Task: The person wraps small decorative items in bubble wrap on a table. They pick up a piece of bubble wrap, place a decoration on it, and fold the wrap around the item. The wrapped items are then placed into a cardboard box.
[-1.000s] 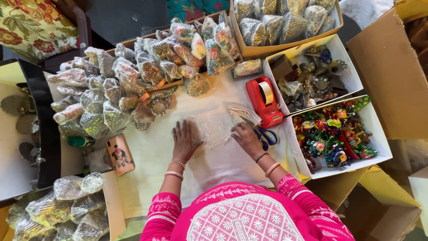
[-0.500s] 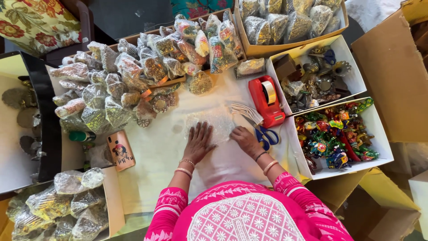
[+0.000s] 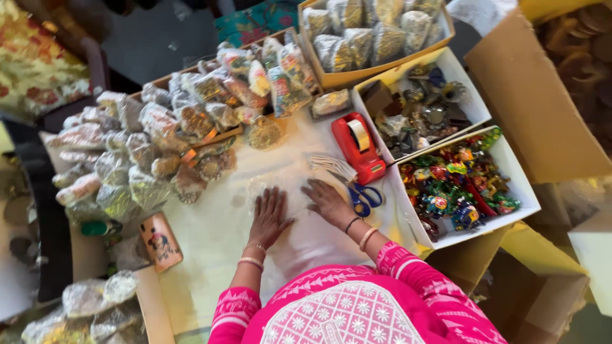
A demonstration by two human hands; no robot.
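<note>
Hand (image 3: 331, 200) beside box (image 3: 510, 165) of trinkets (image 3: 456, 185)

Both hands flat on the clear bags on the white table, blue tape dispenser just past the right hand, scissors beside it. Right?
Not quite: the tape dispenser is red, not blue. The head view shows the left hand and right hand flat on the clear bags, with the blue-handled scissors beside the dispenser.

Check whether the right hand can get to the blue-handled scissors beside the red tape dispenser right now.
Probably yes. The right hand lies flat on the white table, and the blue-handled scissors sit just beside it, handles uncovered, nothing between them.
</note>
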